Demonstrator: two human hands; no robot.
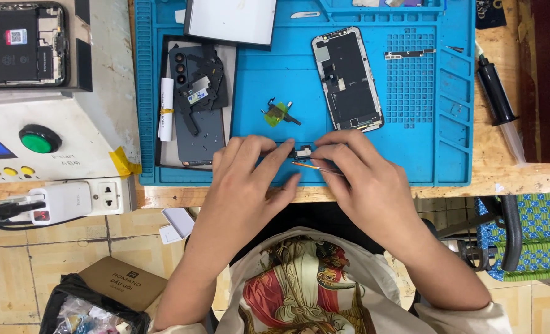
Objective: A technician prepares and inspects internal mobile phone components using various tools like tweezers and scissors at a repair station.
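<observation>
1. The small black-and-silver phone part [303,150], a tiny module with what looks like a short flex tail, sits pinched between both hands just above the near edge of the blue silicone repair mat [423,142]
2. By its look it is very light, thin and fragile; the tail would likely crease or tear if pulled, so I judge it best held by the stiffer metal body at its edges, with light pressure
3. The left hand [250,179] has thumb and forefinger nearly closed, their tips touching the left end of the part; the other fingers curl loosely beneath
4. The right hand [364,176] pinches the part's right end the same way and also holds a thin orange-tipped tool [315,167], probably tweezers, slanting under the part
5. Just beyond lies a small yellow-green flex component [278,112], apart from the hands, and farther right an opened black smartphone frame [348,79] lies flat on the mat
</observation>
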